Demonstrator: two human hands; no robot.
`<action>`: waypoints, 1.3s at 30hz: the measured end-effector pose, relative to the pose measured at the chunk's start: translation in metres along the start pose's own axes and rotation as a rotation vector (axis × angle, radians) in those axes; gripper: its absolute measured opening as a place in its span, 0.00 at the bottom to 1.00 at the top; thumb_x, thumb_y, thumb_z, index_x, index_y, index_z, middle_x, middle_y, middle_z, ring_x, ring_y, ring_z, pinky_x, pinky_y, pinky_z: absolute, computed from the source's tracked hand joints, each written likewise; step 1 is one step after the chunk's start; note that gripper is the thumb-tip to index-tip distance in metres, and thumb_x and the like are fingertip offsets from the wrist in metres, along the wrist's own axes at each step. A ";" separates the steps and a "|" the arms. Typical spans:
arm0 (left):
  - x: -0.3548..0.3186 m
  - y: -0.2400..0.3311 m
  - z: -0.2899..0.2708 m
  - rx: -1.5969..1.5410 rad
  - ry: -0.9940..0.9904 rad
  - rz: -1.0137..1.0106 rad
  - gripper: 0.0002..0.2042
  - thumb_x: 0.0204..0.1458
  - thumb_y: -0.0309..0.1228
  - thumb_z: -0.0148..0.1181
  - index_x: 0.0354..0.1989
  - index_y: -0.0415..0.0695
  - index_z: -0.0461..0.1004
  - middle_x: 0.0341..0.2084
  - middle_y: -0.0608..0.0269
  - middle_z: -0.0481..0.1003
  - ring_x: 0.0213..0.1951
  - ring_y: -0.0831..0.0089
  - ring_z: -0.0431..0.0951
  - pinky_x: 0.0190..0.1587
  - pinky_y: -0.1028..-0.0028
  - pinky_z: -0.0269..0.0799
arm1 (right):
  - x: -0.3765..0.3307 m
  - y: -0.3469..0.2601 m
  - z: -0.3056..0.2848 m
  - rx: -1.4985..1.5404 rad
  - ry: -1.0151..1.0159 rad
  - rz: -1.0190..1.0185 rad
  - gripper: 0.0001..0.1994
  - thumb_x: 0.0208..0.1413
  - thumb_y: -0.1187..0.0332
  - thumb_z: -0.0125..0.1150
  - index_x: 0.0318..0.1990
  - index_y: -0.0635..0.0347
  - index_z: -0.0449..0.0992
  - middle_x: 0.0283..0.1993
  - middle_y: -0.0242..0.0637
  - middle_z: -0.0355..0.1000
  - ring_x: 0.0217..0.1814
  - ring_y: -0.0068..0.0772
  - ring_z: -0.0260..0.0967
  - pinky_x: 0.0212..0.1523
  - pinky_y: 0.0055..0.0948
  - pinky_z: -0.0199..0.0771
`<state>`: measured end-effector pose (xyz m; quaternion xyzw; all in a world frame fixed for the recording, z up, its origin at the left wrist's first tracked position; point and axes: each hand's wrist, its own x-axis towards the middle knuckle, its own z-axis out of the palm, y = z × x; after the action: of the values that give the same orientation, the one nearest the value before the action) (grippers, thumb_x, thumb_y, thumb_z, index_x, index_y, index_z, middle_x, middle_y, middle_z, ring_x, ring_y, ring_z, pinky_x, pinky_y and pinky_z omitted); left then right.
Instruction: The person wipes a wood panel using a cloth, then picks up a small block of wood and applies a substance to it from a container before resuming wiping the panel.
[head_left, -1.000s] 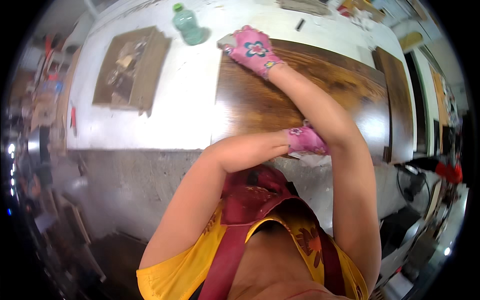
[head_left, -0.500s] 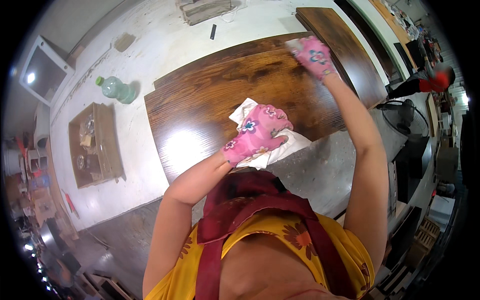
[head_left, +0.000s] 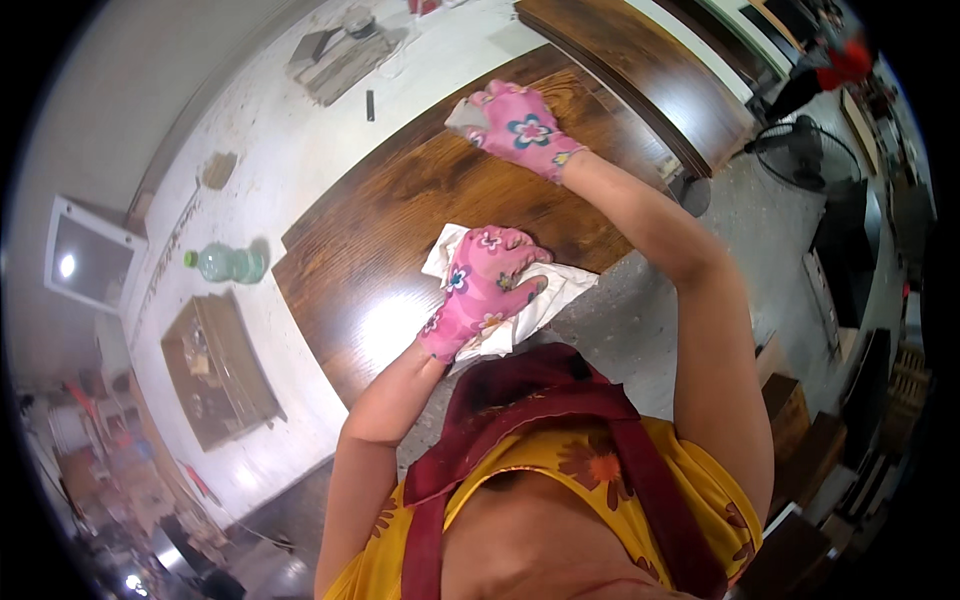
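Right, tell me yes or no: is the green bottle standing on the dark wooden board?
No: the green bottle lies on the white table beside the dark wooden board, off its left edge.

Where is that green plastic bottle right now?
In the head view the green plastic bottle lies on its side on the white tabletop, on the person's left, just off the dark wooden panel and above an open cardboard box.
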<state>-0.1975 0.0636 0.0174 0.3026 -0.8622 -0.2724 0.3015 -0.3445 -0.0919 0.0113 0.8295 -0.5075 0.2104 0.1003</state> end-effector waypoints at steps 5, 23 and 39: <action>-0.001 0.001 0.002 0.048 0.017 -0.008 0.10 0.39 0.32 0.65 0.33 0.52 0.78 0.28 0.67 0.74 0.34 0.63 0.73 0.38 0.66 0.67 | 0.011 0.059 -0.011 -0.087 -0.073 0.237 0.24 0.53 0.45 0.51 0.35 0.59 0.78 0.37 0.48 0.73 0.38 0.42 0.73 0.38 0.41 0.73; 0.001 -0.001 0.007 -0.015 -0.031 -0.072 0.11 0.39 0.34 0.64 0.34 0.51 0.78 0.28 0.67 0.74 0.33 0.64 0.74 0.39 0.66 0.67 | -0.073 0.130 -0.044 0.125 -0.092 0.642 0.24 0.53 0.48 0.53 0.46 0.61 0.73 0.43 0.48 0.71 0.48 0.48 0.69 0.49 0.41 0.69; -0.011 -0.033 -0.012 0.209 0.194 -0.144 0.09 0.42 0.24 0.62 0.34 0.44 0.79 0.32 0.60 0.78 0.38 0.66 0.76 0.44 0.67 0.69 | -0.282 0.091 -0.114 0.016 0.232 0.787 0.22 0.48 0.59 0.63 0.51 0.52 0.73 0.44 0.45 0.70 0.48 0.49 0.68 0.51 0.40 0.68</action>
<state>-0.1709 0.0454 -0.0003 0.4184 -0.8288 -0.1716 0.3296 -0.5647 0.1349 -0.0181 0.5436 -0.7697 0.3288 0.0624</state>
